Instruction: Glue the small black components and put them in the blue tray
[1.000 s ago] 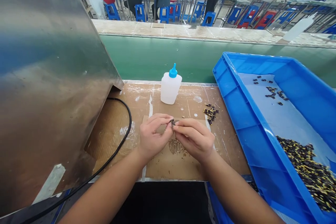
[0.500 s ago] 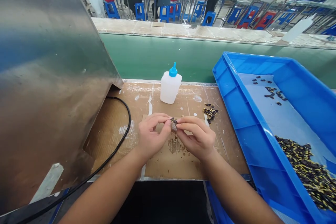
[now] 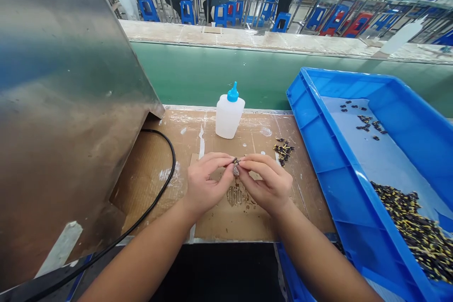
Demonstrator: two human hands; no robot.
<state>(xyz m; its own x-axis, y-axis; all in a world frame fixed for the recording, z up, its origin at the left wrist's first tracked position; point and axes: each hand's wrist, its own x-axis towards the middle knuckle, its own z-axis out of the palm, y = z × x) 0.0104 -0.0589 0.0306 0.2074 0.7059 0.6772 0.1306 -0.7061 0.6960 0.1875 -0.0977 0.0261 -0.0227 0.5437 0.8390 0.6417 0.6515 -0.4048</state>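
Observation:
Over the middle of the cardboard-covered bench, my left hand and my right hand meet fingertip to fingertip. Both pinch a small black-and-yellow part, mostly covered by the fingers. A small greyish, shiny piece shows just below it between the thumbs; whether the two are joined I cannot tell. Beneath the hands, a slotted pattern marks the cardboard. Right of my right hand lies a small pile of black-and-yellow parts. A white squeeze bottle with a blue nozzle stands upright beyond the hands.
A large blue bin on the right holds a heap of similar parts and a few scattered ones. At left rises a metal housing, with a black cable curving over the bench. People sit and stand beyond the green barrier.
My fingertips have drawn closer together around the small part, and my left hand has shifted slightly right. The view has moved a little; the bottle and bin stay in place.

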